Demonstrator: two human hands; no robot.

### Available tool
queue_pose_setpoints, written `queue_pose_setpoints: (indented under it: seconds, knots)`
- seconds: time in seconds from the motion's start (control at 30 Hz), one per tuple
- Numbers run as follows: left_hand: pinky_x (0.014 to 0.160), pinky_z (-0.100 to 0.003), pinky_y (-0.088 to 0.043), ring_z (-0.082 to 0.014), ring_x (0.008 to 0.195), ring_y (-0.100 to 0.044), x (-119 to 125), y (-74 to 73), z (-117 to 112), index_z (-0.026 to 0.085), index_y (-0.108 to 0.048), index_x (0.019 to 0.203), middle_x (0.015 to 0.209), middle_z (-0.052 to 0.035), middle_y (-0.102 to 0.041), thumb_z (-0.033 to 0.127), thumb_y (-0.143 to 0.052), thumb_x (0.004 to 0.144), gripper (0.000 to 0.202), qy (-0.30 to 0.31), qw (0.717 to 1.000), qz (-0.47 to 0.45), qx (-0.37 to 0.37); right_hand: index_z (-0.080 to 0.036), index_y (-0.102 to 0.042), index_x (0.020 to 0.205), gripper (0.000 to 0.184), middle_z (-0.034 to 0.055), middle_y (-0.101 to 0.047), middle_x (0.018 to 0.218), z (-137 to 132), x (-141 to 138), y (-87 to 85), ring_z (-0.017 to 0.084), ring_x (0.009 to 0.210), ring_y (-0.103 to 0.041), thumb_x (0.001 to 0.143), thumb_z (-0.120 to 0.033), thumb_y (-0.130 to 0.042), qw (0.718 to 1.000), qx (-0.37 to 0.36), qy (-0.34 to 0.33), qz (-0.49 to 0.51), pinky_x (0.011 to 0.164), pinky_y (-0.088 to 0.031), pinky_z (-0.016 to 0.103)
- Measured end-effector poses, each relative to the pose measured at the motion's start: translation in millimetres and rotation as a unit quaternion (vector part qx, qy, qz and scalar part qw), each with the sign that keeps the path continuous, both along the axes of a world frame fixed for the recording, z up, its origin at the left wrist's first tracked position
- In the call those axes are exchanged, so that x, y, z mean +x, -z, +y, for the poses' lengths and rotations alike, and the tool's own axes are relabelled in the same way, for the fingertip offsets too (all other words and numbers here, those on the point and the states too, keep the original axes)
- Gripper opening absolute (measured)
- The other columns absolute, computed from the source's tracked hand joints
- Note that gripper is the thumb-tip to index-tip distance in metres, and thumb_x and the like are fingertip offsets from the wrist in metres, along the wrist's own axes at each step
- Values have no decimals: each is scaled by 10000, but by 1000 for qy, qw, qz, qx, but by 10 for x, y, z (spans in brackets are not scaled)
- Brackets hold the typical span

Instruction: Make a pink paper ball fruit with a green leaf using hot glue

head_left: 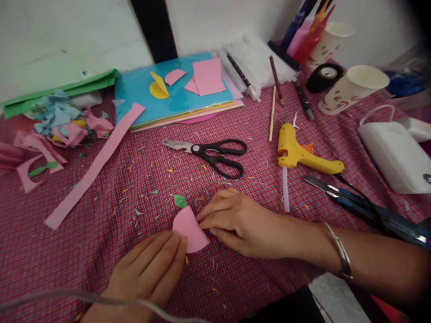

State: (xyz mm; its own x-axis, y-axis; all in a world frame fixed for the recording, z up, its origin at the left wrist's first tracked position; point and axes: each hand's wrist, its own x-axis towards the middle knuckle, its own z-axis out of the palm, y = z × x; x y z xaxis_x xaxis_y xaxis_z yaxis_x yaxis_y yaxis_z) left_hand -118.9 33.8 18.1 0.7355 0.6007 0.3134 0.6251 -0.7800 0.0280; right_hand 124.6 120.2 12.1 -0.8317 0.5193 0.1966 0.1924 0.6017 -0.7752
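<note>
A pink half-round paper piece (189, 227) lies on the red checked cloth (111, 251), with a small green leaf cutout (180, 201) at its top edge. My left hand (148, 271) lies flat with fingers stretched out, the fingertips pressing the piece's lower left edge. My right hand (235, 222), a metal bangle on its wrist, has its fingers drawn together, pinching the piece's right edge. Black-handled scissors (215, 154) lie shut just beyond the hands. A yellow glue gun (301, 154) rests to the right, its glue stick pointing toward me.
A long pink paper strip (96, 163) runs diagonally at left, beside a heap of paper scraps (63, 121). Stacked coloured sheets (175, 92) lie at the back. Pencils, a tape roll (325, 74), paper cups (353, 87), a white box (392, 152) and a blue-handled cutter (357, 202) crowd the right.
</note>
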Motion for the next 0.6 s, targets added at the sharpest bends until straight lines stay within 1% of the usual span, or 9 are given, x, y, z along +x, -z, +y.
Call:
queue_pose_setpoints:
  seconds: [0.13, 0.27, 0.4, 0.6]
  knots:
    - [846, -325, -494, -189, 963, -626, 13, -53, 65, 109, -641, 989, 986, -62, -691, 25, -332, 957, 322, 8, 1000, 5, 23, -165, -678, 1022, 201, 37, -730, 1061, 3, 2, 8, 166, 989, -621, 922, -96, -517, 1000, 2, -7, -1, 947, -427, 349]
    - [807, -334, -514, -192, 941, -636, 20, -48, 81, 106, -638, 974, 977, -65, -693, 32, -341, 956, 307, 16, 999, 5, 42, -158, -675, 1025, 199, 40, -727, 1056, 2, 0, 7, 161, 995, -618, 921, -93, -518, 1000, 1, -6, -4, 940, -426, 347]
    - [805, -324, -520, -183, 932, -640, 21, -25, 80, 103, -645, 983, 985, -65, -695, 58, -320, 972, 329, 19, 999, 5, 41, -155, -671, 1029, 199, 46, -722, 1062, 5, 4, 6, 162, 1002, -617, 921, -93, -516, 1000, 8, -11, -6, 944, -424, 350]
    - [799, -313, -532, -180, 929, -641, -3, -5, 76, 91, -651, 1002, 987, -74, -698, 46, -329, 964, 328, 13, 1000, -11, 24, -120, -683, 1022, 194, 51, -722, 1059, 17, 6, -10, 155, 998, -619, 925, -90, -517, 999, 37, -26, -16, 950, -409, 335]
